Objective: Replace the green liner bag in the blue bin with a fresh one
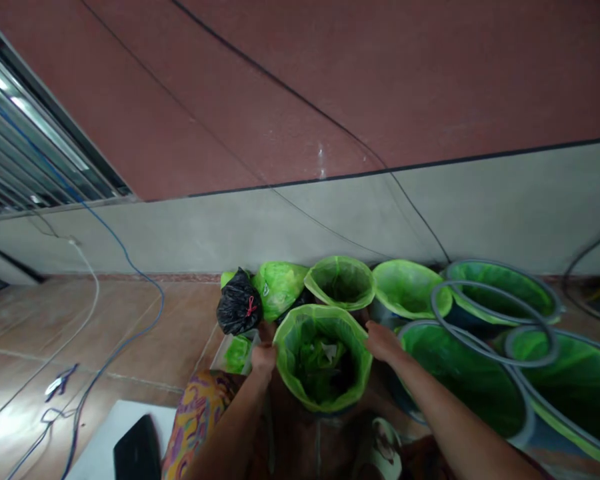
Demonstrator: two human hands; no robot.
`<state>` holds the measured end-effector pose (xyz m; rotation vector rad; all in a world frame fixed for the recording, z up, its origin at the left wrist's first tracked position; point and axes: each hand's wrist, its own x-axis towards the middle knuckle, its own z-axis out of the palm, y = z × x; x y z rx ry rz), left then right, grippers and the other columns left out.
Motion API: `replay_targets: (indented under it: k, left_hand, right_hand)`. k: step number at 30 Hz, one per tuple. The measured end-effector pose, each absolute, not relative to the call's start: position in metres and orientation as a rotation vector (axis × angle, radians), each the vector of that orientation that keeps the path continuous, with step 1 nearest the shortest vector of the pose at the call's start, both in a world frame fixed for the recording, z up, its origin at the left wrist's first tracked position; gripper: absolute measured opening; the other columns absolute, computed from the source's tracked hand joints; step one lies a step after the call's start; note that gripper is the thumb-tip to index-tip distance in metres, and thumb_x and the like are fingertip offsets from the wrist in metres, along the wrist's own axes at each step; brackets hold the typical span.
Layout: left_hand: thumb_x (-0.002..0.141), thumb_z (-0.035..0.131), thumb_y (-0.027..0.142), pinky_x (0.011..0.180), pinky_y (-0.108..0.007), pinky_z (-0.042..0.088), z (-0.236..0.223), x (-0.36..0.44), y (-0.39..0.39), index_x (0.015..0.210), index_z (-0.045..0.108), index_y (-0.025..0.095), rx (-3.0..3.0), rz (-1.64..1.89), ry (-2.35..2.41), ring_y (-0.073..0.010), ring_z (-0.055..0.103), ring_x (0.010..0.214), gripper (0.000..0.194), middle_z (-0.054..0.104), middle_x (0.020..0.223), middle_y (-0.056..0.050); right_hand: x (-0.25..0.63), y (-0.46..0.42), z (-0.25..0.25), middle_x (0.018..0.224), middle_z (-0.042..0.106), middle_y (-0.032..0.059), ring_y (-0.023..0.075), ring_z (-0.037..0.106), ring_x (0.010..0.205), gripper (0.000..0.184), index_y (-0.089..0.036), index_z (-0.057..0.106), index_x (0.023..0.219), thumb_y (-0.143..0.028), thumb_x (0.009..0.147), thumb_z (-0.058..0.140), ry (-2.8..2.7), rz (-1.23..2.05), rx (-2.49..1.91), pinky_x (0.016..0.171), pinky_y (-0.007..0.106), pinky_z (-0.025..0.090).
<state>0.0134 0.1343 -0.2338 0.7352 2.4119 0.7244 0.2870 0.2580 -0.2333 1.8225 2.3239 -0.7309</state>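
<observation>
Right in front of me stands a bin lined with a green bin liner point(286, 363), the liner's edge folded out over the rim. Crumpled green plastic point(320, 355) and a bit of something pale lie inside it. My left hand point(263, 355) grips the liner's edge on the left side. On the opposite side, my right hand point(381, 341) has its fingers closed on the same edge. Beyond my left hand are a knotted black bag point(239, 303) with a red tie and a full green bag point(280, 287). A small pale container point(223, 353) with green plastic sits beside that hand.
More green-lined bins point(411, 290) crowd the wall and my right side. A loose grey ring point(443, 313) lies across several of them. Cables point(125, 340), pliers-like tool point(61, 383) and a dark device point(137, 450) on a white board occupy the left floor.
</observation>
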Motion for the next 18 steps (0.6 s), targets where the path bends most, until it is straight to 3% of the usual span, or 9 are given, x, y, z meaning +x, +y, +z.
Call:
replay_targets:
  k: [5,9,13,16,18]
  left_hand:
    - [0.078,0.056,0.023,0.065,-0.025,0.047,-0.216,0.009,0.140,0.077,0.070,0.018,0.875,0.816,2.345,-0.0184,0.067,0.077,0.014,0.073,0.080,-0.006]
    - [0.076,0.055,0.024,0.064,-0.024,0.044,-0.180,0.014,0.141,0.073,0.070,0.019,1.123,0.953,2.197,-0.0152,0.061,0.068,0.015,0.068,0.070,-0.001]
    - [0.074,0.059,0.029,0.058,-0.022,0.042,-0.137,0.032,0.147,0.072,0.067,0.016,1.234,1.254,1.855,-0.0117,0.054,0.057,0.016,0.062,0.059,0.002]
    - [0.075,0.060,0.030,0.061,-0.022,0.044,-0.116,0.049,0.157,0.076,0.067,0.015,1.313,1.328,1.698,-0.0108,0.055,0.060,0.016,0.064,0.064,0.001]
    - [0.076,0.059,0.029,0.064,-0.022,0.045,-0.109,0.060,0.165,0.076,0.067,0.015,1.369,1.304,1.640,-0.0111,0.057,0.063,0.016,0.066,0.067,0.001]
  right_hand:
    - [0.285,0.263,-0.217,0.112,0.071,0.0125,0.0231,0.064,0.108,0.036,-0.014,0.064,0.115,-0.016,0.082,0.051,2.468,-0.836,1.810,0.088,0.028,0.043]
    - [0.271,0.260,-0.203,0.101,0.074,0.0097,0.0218,0.065,0.100,0.034,-0.015,0.066,0.110,-0.012,0.082,0.049,2.671,-1.076,1.820,0.090,0.031,0.043]
    - [0.250,0.246,-0.182,0.085,0.071,0.0053,0.0184,0.065,0.083,0.028,-0.015,0.063,0.108,-0.021,0.083,0.052,2.777,-1.869,1.660,0.082,0.031,0.047]
    - [0.236,0.233,-0.163,0.089,0.068,0.0021,0.0155,0.062,0.083,0.040,-0.018,0.056,0.118,-0.031,0.080,0.061,2.721,-2.453,1.296,0.080,0.030,0.047]
    - [0.226,0.226,-0.157,0.094,0.066,0.0013,0.0149,0.062,0.085,0.052,-0.021,0.051,0.124,-0.033,0.076,0.067,2.638,-2.611,1.103,0.080,0.030,0.048]
